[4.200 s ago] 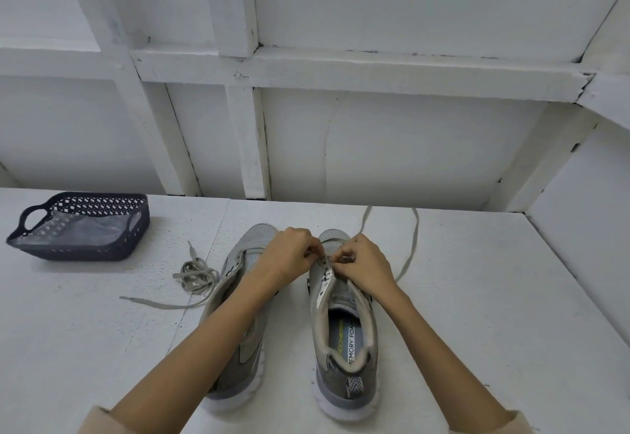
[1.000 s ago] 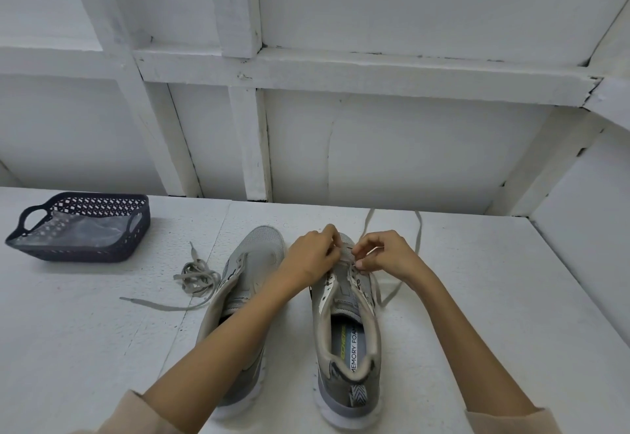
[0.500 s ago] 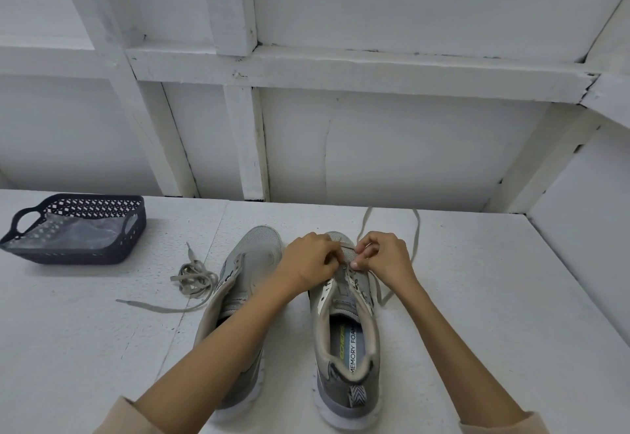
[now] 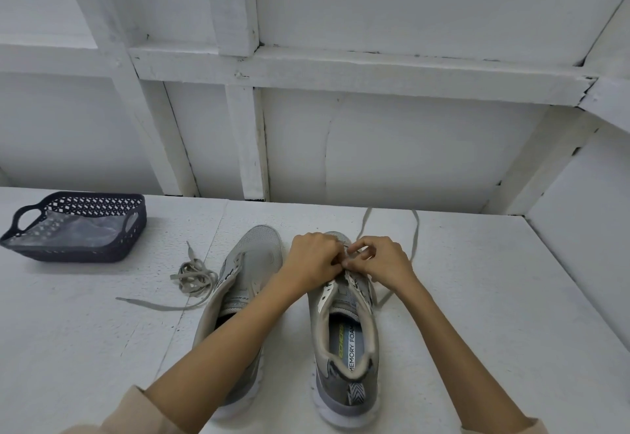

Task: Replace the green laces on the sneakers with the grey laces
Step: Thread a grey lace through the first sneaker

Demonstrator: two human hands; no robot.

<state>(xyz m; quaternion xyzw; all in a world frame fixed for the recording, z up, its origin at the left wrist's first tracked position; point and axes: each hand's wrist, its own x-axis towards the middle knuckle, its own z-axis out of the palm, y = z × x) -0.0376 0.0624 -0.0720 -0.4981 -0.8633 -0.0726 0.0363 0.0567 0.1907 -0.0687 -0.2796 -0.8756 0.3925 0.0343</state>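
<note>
Two grey sneakers stand side by side on the white table, toes pointing away from me. The left sneaker (image 4: 252, 273) has no lace and my left forearm crosses over it. Both hands meet over the front eyelets of the right sneaker (image 4: 344, 324). My left hand (image 4: 315, 259) has curled fingers at the left eyelet row; what it holds is hidden. My right hand (image 4: 378, 261) pinches a grey lace (image 4: 414, 235), whose two ends trail off to the far right. A second grey lace (image 4: 196, 276) lies bunched to the left of the sneakers.
A dark perforated basket (image 4: 75, 229) with clear plastic inside sits at the far left of the table. A white panelled wall (image 4: 306, 133) rises behind the table, and a white side wall (image 4: 586, 246) closes off the right.
Over the last seconds both hands shifted from the upper eyelets toward the toe of the right sneaker. Since half a second ago they have barely moved, fingers working at the same spot.
</note>
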